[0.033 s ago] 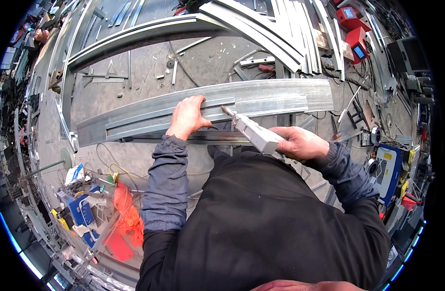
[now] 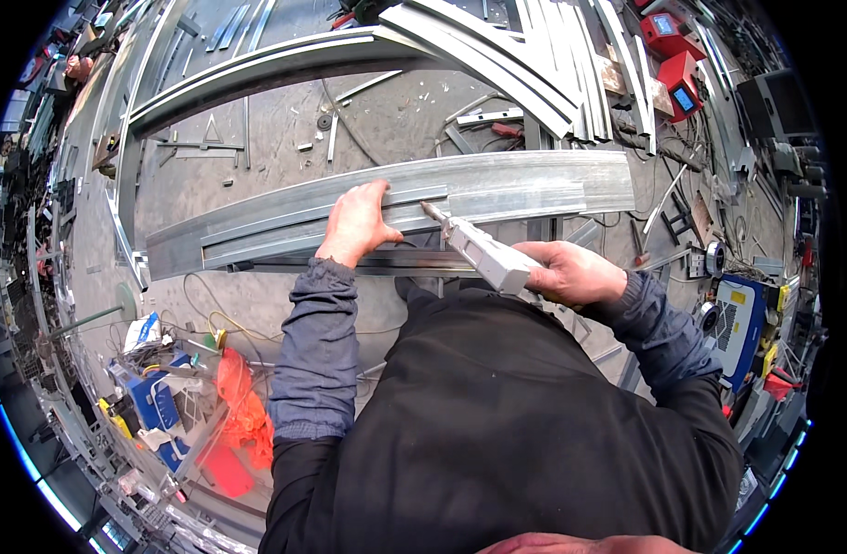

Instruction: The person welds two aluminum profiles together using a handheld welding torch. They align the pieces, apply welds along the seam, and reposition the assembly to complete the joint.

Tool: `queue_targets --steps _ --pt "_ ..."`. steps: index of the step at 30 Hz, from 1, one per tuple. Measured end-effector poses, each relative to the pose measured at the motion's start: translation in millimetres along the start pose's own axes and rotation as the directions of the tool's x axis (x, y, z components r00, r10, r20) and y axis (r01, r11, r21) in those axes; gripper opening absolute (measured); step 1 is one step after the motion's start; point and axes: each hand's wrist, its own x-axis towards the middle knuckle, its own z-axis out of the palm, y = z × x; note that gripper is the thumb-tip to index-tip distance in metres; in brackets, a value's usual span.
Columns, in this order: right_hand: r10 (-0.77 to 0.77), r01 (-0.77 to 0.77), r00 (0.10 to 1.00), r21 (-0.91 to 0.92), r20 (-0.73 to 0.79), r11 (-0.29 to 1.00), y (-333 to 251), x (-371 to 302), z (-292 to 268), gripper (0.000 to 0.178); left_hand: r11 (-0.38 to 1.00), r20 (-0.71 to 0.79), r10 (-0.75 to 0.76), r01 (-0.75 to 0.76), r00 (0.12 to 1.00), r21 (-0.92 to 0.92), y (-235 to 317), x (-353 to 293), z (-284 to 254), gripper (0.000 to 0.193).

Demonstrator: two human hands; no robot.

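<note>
A long silvery sheet-metal profile (image 2: 525,180) lies crosswise before me, with a narrower metal channel (image 2: 276,229) along its near side. My left hand (image 2: 357,222) straddles the narrow channel near its right end, fingers bent over the far side and thumb on the near side. In my right hand (image 2: 576,274) is a pale grey handheld welding gun (image 2: 488,256), gripped at its rear end. Its pointed metal tip reaches up and left to the channel's right end. Whether the tip touches the metal I cannot tell. The right fingers are partly hidden beneath the gun.
Beyond lies a large metal frame (image 2: 257,69) with long strips (image 2: 479,60) stacked on its right part. Red machines (image 2: 679,85) stand at the far right, a blue machine (image 2: 739,332) at the right. Orange cloth (image 2: 242,406) lies lower left; cables and offcuts litter the floor.
</note>
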Motion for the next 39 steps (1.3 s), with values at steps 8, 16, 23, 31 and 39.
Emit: queue_targets --steps 8,16,23,31,39 --pt "0.025 -0.025 1.000 -0.039 -0.009 0.999 -1.4 -1.7 0.7 0.056 0.998 0.022 -0.068 0.068 0.997 -0.016 -1.2 2.3 1.6 0.107" --pt "-0.008 0.007 1.000 -0.055 -0.021 0.998 3.9 0.9 1.7 0.054 0.997 0.036 -0.069 0.070 0.997 -0.021 -2.2 2.1 2.1 0.105" --pt "0.010 -0.011 1.000 -0.036 -0.023 0.999 4.7 0.0 0.4 0.051 0.997 0.023 -0.077 0.077 0.997 -0.015 0.0 -0.6 0.7 0.104" --pt "-0.003 0.003 1.000 0.010 -0.001 1.000 1.6 -1.9 -3.6 0.050 0.999 -0.019 -0.031 0.031 0.999 -0.033 -5.8 -2.4 6.4 0.101" --pt "0.008 -0.008 1.000 -0.010 0.004 1.000 2.6 -3.1 -6.3 0.053 0.999 -0.087 0.009 -0.014 0.996 -0.051 -4.0 -6.7 7.6 0.085"
